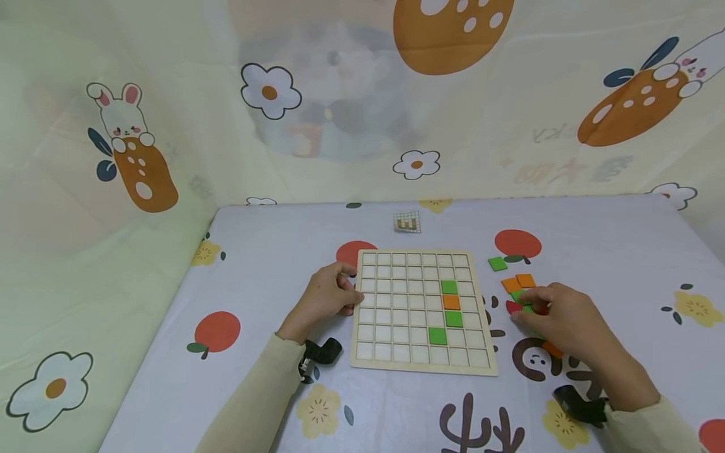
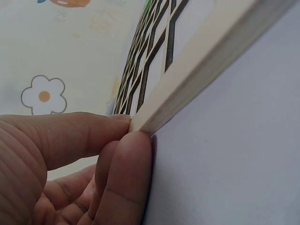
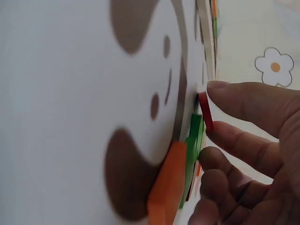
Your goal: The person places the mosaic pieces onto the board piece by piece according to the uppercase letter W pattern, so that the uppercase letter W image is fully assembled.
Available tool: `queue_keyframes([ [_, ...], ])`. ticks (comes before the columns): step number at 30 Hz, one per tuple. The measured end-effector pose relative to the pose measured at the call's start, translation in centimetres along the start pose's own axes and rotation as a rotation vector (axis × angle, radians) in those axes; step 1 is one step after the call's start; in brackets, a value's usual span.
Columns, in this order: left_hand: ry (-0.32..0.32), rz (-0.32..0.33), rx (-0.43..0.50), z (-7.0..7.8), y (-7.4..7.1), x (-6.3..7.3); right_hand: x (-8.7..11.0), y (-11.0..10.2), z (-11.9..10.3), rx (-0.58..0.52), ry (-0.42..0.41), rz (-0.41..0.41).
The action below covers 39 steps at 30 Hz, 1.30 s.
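A pale wooden grid board lies flat on the table, with several green tiles and one orange tile in cells on its right half. At the board's left edge my left hand pinches the rim between thumb and finger. To the right of the board, my right hand is low over a loose group of tiles. Its thumb and index finger pinch a red square tile, which stands tilted. Beneath the hand lie green tiles and an orange tile, partly hidden.
A small card printed with a grid pattern lies behind the board. A loose green tile and orange tiles lie beyond my right hand. The printed tablecloth meets a patterned curtain at the back.
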<state>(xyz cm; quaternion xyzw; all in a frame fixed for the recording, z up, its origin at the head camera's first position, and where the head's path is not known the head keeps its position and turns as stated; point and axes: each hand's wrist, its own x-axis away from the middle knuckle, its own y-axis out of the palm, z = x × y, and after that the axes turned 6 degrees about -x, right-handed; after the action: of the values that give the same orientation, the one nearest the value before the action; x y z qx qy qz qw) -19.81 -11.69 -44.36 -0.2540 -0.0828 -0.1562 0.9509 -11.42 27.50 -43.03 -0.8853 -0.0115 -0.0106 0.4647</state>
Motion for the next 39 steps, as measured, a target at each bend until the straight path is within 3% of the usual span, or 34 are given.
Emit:
queue_keyframes([
  [12,0.0,-0.001,0.001,0.3,0.1,0.1,0.0,0.5,-1.1,-0.032,0.048,-0.038],
  [24,0.002,-0.003,0.008,0.2,0.0,0.1,0.8,0.9,-2.7,-0.143,0.031,-0.059],
  [39,0.006,-0.004,0.007,0.0,-0.1,0.0,0.7,1.2,-2.6,-0.195,-0.021,-0.107],
])
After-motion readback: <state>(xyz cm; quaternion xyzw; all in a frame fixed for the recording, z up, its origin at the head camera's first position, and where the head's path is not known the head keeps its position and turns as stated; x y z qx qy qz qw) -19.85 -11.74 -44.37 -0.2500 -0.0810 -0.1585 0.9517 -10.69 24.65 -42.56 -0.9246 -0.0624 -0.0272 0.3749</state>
